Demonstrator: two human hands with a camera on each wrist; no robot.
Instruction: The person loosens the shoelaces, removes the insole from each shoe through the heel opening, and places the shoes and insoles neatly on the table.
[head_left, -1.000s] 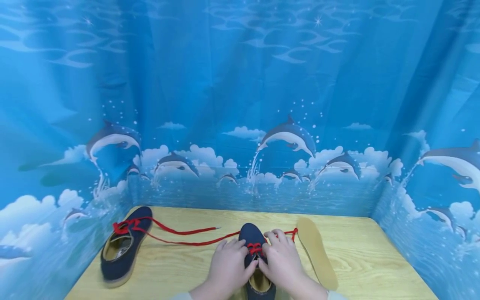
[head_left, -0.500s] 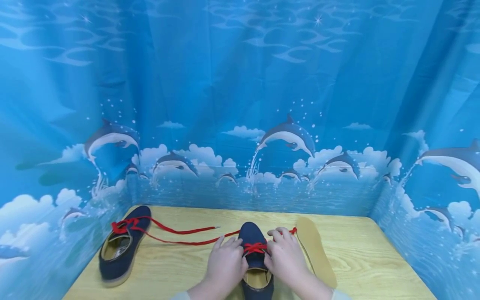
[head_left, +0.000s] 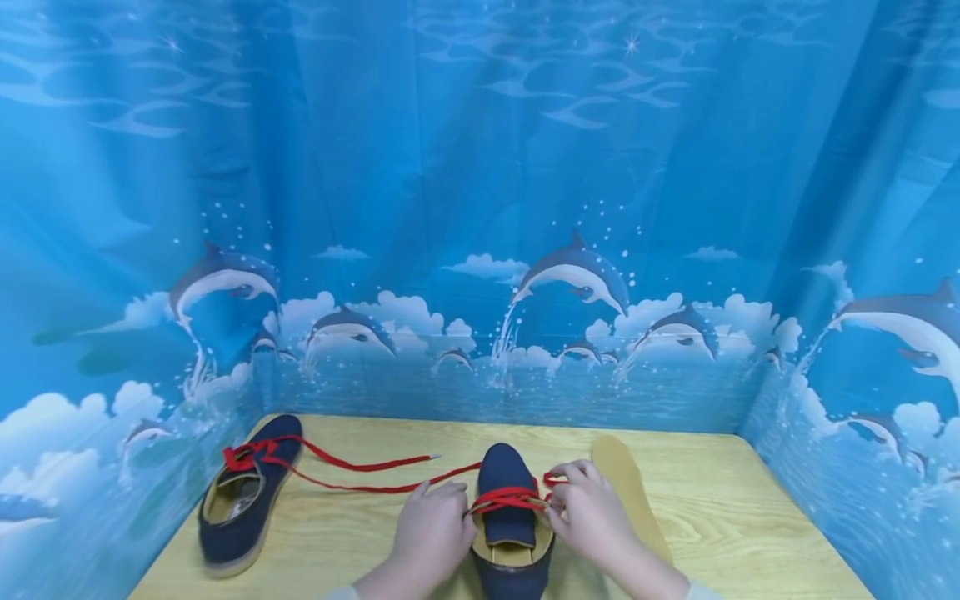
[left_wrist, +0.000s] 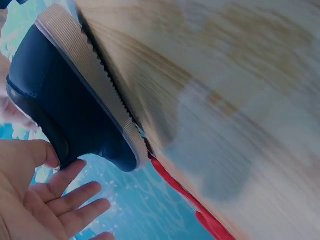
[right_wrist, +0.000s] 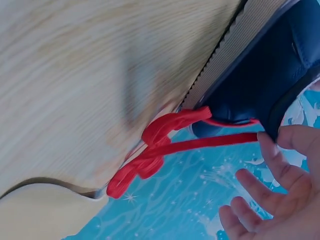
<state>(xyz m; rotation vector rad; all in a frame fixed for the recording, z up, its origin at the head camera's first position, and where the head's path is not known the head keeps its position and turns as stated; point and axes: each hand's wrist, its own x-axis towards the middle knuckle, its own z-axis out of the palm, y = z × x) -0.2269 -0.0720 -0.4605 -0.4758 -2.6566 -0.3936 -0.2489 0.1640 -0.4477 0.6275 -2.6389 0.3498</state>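
A navy lace-up shoe [head_left: 504,471] with a tan lining stands between both hands, toe pointing away, its red lace [head_left: 506,497] strung across the tongue. On its left side, my left hand [head_left: 431,529] pinches the edge of the eyelet flap between thumb and index finger; in the left wrist view the other fingers are spread below the shoe [left_wrist: 65,100]. My right hand [head_left: 592,517] pinches the opposite flap the same way. The right wrist view shows a red lace strand [right_wrist: 200,143] running to that flap, by the fingertips. The two flaps are spread apart around the tongue.
A second navy shoe [head_left: 236,546] with red laces stands at the table's left. A loose red lace end [head_left: 375,465] trails from it towards the middle. A tan insole [head_left: 618,467] lies right of the right hand. A dolphin-print curtain [head_left: 480,208] encloses the wooden table [head_left: 750,500].
Both hands have moved apart, pulling the shoe's flaps outward. The opening is wider, more of the tongue shows, and the lace across it lies straighter.
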